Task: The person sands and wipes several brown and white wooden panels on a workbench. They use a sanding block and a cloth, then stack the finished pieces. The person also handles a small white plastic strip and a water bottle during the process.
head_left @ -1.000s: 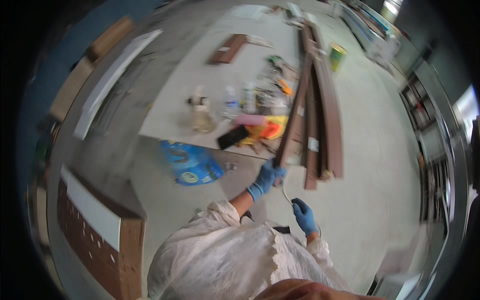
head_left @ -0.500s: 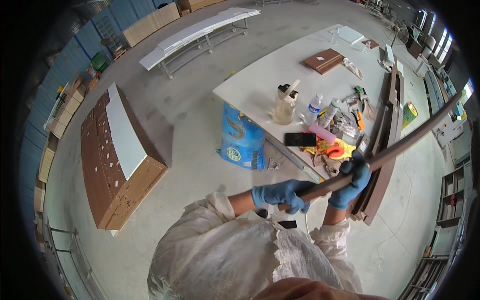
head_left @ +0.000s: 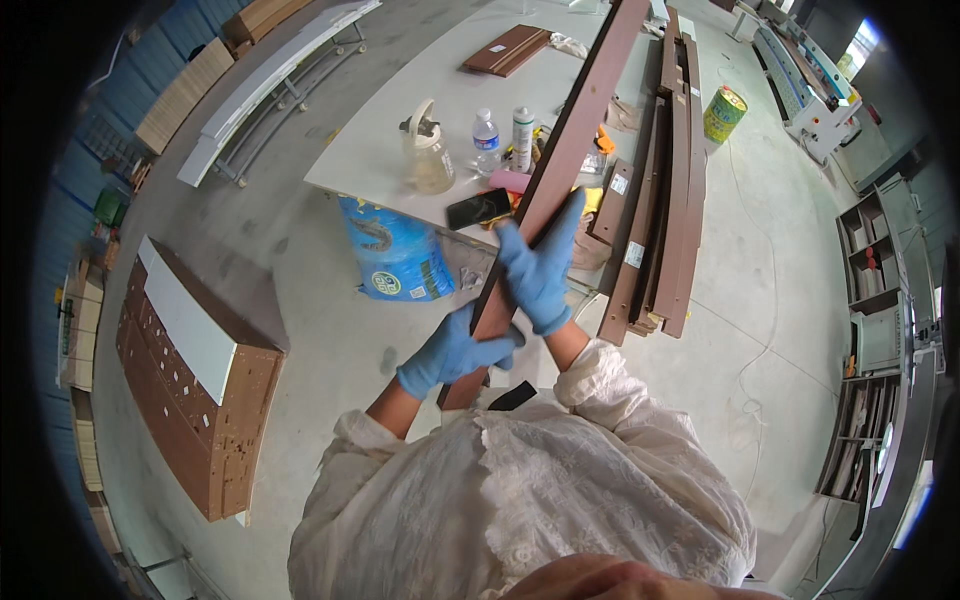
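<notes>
The left grip [head_left: 450, 352] is curled around the brown board [head_left: 575, 135] near its lower end. Above it, the right grip [head_left: 543, 272] lies spread against the board, thumb and straight fingers apart. The board slants up-right beyond both, over the bench [head_left: 368, 150].

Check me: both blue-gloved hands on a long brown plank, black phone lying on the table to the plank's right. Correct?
One slip: the black phone lies on the table to the left of the brown plank, as the head view shows. The left hand and right hand, both blue-gloved, are indeed on that plank.
</notes>
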Available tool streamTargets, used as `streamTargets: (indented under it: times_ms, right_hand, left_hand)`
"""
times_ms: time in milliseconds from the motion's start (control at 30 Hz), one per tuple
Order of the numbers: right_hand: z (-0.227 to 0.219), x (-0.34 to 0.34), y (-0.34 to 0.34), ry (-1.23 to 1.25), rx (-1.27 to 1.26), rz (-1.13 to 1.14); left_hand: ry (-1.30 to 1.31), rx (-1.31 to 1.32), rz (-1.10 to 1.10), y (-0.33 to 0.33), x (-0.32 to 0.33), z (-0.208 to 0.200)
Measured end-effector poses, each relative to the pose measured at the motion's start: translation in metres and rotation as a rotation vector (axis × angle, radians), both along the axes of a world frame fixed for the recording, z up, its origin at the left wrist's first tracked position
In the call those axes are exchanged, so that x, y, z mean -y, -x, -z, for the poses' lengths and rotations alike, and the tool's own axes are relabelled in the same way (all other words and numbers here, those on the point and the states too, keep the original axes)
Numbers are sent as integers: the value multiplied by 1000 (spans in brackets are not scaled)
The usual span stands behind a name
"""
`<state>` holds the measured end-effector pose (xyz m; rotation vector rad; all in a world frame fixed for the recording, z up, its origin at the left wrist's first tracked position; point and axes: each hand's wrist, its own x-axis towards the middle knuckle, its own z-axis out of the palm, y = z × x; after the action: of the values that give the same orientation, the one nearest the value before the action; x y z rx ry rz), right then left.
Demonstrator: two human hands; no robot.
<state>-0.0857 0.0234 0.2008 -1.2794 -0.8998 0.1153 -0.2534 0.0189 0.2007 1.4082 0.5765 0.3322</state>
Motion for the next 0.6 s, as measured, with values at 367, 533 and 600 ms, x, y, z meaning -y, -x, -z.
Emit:
streamTargets:
  times_ms: [367,533,600]
  right_hand:
    - [-45,-35,-142,-326,-737,-477]
    - [-17,-52,-149,-379,-919,-528]
    - [-4,-49,-131,-500,-856,-790]
  left_hand:
    - [290,-150,99,87,33,21]
    - [-901,-431,-166,129,37,59]
    - [-1064,-723,-254,153,35,64]
